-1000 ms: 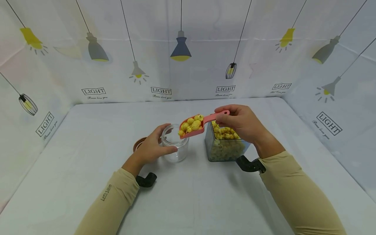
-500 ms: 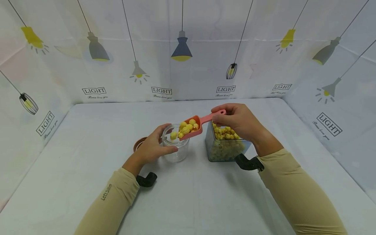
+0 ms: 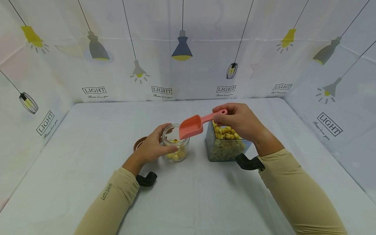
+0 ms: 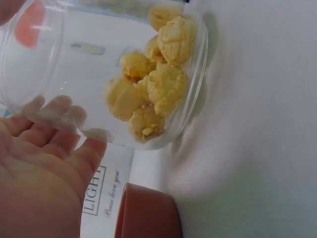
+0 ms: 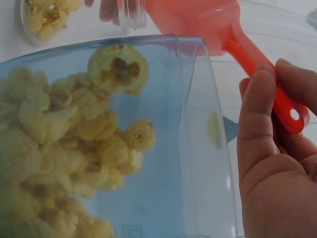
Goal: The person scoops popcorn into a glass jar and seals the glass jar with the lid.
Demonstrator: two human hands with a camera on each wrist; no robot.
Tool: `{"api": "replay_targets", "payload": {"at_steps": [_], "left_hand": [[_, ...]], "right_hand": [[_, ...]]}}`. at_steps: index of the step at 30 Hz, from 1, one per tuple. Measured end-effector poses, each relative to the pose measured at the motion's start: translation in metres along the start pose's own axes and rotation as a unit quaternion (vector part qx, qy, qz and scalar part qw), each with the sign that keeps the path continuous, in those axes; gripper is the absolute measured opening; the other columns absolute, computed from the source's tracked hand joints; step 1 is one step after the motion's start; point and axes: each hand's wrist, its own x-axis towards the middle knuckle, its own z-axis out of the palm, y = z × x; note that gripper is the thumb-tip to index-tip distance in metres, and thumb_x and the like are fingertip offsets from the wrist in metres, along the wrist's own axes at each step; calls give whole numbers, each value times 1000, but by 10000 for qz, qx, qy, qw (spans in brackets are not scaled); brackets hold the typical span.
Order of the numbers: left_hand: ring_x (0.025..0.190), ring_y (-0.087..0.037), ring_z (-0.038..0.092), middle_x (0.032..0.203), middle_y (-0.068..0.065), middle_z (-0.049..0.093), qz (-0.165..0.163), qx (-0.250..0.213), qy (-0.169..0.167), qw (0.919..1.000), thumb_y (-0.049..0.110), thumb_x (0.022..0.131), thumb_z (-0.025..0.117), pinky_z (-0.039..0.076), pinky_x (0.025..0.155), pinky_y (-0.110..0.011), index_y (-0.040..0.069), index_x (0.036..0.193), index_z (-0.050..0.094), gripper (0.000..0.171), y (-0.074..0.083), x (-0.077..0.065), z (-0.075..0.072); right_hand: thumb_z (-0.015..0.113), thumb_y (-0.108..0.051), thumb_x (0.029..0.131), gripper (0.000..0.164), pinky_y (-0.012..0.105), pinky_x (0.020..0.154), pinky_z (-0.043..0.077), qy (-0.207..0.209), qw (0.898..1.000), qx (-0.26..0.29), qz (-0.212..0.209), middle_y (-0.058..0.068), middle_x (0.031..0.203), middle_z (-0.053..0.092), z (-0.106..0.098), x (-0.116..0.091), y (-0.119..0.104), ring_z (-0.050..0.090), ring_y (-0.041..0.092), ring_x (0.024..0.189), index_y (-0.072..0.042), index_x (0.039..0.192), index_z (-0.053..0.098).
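My left hand (image 3: 152,147) is curled round the left side of a clear glass jar (image 3: 183,149), which stands upright on the table. Several pieces of yellow popcorn (image 4: 166,89) lie at the jar's bottom. My right hand (image 3: 239,122) pinches the handle of a pink scoop (image 3: 191,127), whose bowl tilts down over the jar's mouth and holds no popcorn. In the right wrist view, fingers (image 5: 260,114) and thumb close on the handle near its hole. Just below that hand stands a clear bluish square container (image 3: 210,147) filled with popcorn (image 3: 226,133).
A brown round lid (image 3: 138,142) lies to the left of the jar, partly hidden by the left hand. White cloth covers the table (image 3: 188,195). A white backdrop (image 3: 202,65) printed with lamps rises behind and at both sides.
The popcorn in the scoop has dropped into the jar, which held none a second ago. The scoop has shifted slightly left and tipped. The left hand stays on the jar.
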Motion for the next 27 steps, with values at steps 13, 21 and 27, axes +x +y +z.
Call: {"api": "replay_targets", "payload": {"at_steps": [13, 21, 27], "left_hand": [[142, -22, 33, 153, -8, 39, 21, 33, -35, 10000, 34, 81, 82, 28, 116, -46, 15, 154, 32, 91, 1, 0, -1], [145, -23, 30, 155, -4, 36, -34, 91, -2, 10000, 29, 82, 83, 27, 117, -43, 15, 155, 31, 91, 5, -2, -1], [145, -22, 31, 156, -4, 37, 281, -161, 140, 9994, 23, 82, 83, 27, 117, -43, 10, 155, 31, 90, 7, -1, -1]], "right_hand": [[65, -13, 98, 38, 26, 84, 56, 297, 9992, 241, 107, 13, 104, 62, -14, -13, 2, 66, 18, 89, 11, 127, 59], [62, -3, 97, 18, 25, 84, 56, 374, 9910, 1261, -264, 7, 101, 64, -31, -27, 10, 67, 16, 87, -1, 114, 70], [59, 3, 98, 23, 23, 81, 56, 487, 9809, 1834, -435, 7, 96, 66, -46, -40, 19, 65, 16, 85, -11, 105, 76]]}}
